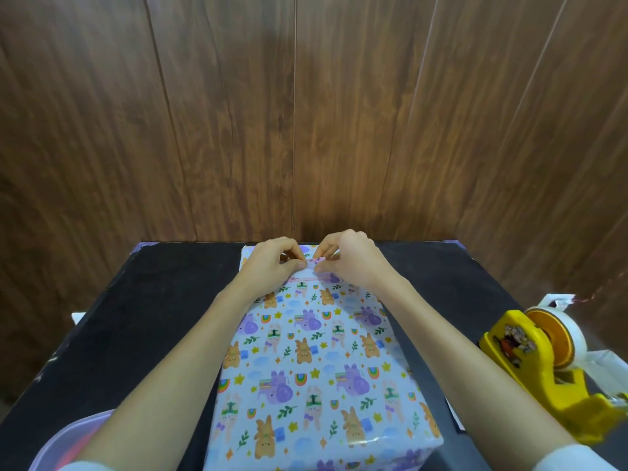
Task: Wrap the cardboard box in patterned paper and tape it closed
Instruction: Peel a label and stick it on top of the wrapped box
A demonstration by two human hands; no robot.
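Paper-wrapped, the box (316,362) lies on the black table (153,317) with its long axis running straight away from me, and at its far end my left hand (272,263) and right hand (353,260) both pinch the flap (317,261) tight, the dispenser (543,362) nearer my right.

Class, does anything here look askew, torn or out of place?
Nothing plainly stands out. The patterned paper lies smooth; the left hand and right hand pinch its far fold; the tape dispenser stands to its right.
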